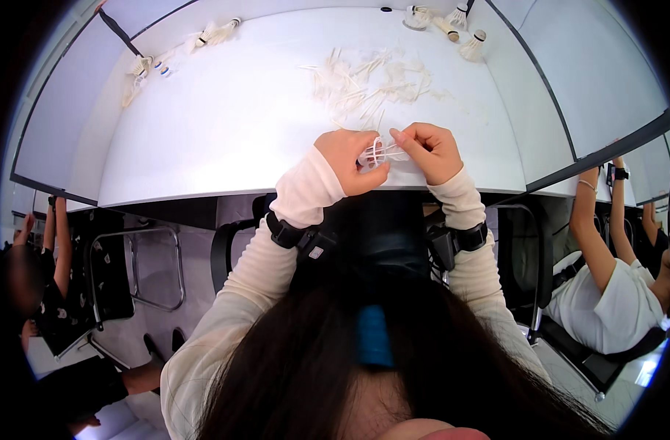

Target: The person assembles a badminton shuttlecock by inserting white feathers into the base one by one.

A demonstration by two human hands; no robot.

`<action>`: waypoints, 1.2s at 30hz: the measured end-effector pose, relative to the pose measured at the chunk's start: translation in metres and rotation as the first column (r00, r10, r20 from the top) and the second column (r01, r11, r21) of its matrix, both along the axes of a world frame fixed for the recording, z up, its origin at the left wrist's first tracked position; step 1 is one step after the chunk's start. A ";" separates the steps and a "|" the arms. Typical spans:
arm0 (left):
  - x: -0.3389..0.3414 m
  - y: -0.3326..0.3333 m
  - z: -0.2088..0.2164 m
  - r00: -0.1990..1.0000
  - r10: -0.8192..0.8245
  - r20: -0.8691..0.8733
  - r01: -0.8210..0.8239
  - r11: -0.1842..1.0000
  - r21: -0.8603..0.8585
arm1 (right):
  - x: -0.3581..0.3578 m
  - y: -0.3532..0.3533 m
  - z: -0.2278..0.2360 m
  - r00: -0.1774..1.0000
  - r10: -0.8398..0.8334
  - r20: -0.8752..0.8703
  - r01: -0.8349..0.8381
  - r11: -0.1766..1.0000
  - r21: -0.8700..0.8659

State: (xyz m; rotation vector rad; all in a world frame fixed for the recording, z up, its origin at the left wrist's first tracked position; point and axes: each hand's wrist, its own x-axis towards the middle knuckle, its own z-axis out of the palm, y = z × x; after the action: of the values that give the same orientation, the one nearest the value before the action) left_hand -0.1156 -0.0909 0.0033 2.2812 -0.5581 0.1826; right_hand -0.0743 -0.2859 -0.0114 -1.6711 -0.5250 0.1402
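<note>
My left hand (350,160) and my right hand (430,152) meet over the near edge of the white table (225,125). Between them they hold a small white shuttlecock (380,152), a skeleton of thin curved feather shafts. The left hand's fingers close around its left side, while the right hand pinches its right side with thumb and forefinger. Just beyond the hands lies a loose pile of white feather shafts (364,84). Both forearms wear cream ribbed sleeves with black wrist straps.
Several white shuttlecocks (459,33) lie at the table's far right, and more shuttlecocks (148,66) at the far left. Other people sit at neighbouring tables, on the left (53,293) and right (613,286). Black chairs stand below the table edge.
</note>
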 end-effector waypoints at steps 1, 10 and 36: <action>-0.001 0.000 0.001 1.000 -0.001 -0.011 0.001 1.000 -0.001 | 0.000 0.000 -0.001 1.000 -0.005 0.004 0.005 1.000 0.006; 0.000 -0.001 0.000 1.000 -0.018 0.017 0.017 0.999 0.048 | 0.002 0.001 -0.006 0.999 -0.011 0.046 0.012 1.000 -0.014; -0.002 -0.004 0.000 0.996 0.039 0.076 -0.040 0.999 0.012 | -0.001 -0.002 0.000 0.997 0.016 -0.075 -0.002 0.984 0.176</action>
State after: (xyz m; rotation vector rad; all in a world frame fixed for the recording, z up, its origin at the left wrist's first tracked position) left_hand -0.1172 -0.0945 0.0031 2.3077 -0.5545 0.2863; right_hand -0.0750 -0.2883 -0.0109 -1.4854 -0.4736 0.1595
